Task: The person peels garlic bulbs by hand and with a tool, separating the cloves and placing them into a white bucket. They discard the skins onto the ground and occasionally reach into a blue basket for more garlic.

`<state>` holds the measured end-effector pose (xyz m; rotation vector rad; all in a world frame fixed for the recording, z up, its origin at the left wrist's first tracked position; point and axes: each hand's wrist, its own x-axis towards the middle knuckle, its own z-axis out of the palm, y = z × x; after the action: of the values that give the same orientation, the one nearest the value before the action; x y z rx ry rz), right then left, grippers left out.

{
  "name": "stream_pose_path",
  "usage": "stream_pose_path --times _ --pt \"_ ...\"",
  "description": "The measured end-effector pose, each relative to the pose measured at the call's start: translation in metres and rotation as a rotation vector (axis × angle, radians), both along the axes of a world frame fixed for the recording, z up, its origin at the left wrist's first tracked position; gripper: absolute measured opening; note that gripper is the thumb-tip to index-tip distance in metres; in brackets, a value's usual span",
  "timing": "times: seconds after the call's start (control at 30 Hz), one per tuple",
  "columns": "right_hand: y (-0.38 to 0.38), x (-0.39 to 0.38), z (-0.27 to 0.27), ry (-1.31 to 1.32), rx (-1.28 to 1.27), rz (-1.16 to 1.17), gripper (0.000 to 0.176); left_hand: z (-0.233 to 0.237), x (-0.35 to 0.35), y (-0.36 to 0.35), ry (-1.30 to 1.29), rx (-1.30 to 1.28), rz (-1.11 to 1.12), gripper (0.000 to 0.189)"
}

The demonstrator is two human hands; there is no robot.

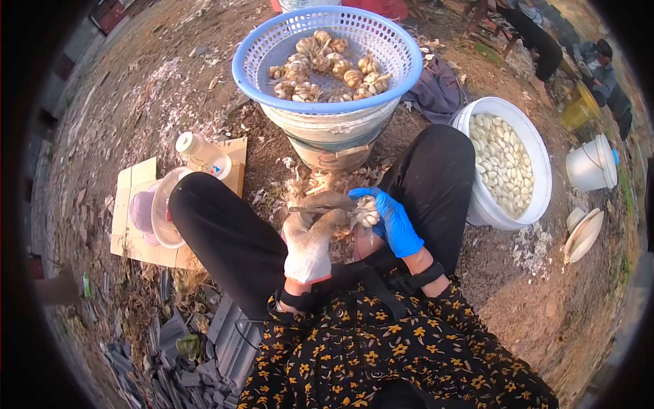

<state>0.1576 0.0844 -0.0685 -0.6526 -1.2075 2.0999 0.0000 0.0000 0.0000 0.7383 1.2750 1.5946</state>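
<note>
My left hand (310,238), in a soiled white work glove, is closed on a thin dark blade that looks like a knife (325,208). The blade points right, with its tip close to a partly peeled garlic bulb (367,212). That bulb sits in the closed fingers of my right hand (396,221), which wears a blue rubber glove. Both hands meet between my knees. Ahead of them, a blue-rimmed colander (238,68) holds several unpeeled garlic bulbs (320,58) and rests on a white bucket (327,133).
A white bucket (543,163) of peeled garlic cloves (503,163) leans by my right knee. Left of me, a jar (197,151) and a bowl (163,208) stand on cardboard (136,249). A lidded bucket (591,163) and other people (603,71) are at the right. Broken tiles (180,351) lie lower left.
</note>
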Motion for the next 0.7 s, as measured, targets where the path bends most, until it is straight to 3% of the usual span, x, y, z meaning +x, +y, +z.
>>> stream_pose_path --times 0.17,0.37,0.47,0.57,0.7 --pt "-0.008 -0.002 0.034 -0.156 -0.132 -0.006 0.046 -0.014 0.002 -0.002 -0.028 0.018 0.001 0.020" --pt "-0.001 -0.003 0.009 -0.040 -0.251 -0.069 0.047 -0.003 0.015 0.000 0.087 0.003 0.003 0.021" --pt "0.000 0.000 0.010 -0.073 -0.282 -0.045 0.046 -0.001 0.023 -0.005 0.006 0.044 -0.065 0.021" --pt "-0.003 -0.003 0.020 -0.138 -0.301 -0.104 0.043 0.003 0.023 0.000 0.308 0.111 -0.121 0.021" --pt "-0.003 -0.004 0.016 -0.094 -0.303 -0.118 0.039 0.012 0.024 0.001 0.146 0.020 -0.131 0.023"
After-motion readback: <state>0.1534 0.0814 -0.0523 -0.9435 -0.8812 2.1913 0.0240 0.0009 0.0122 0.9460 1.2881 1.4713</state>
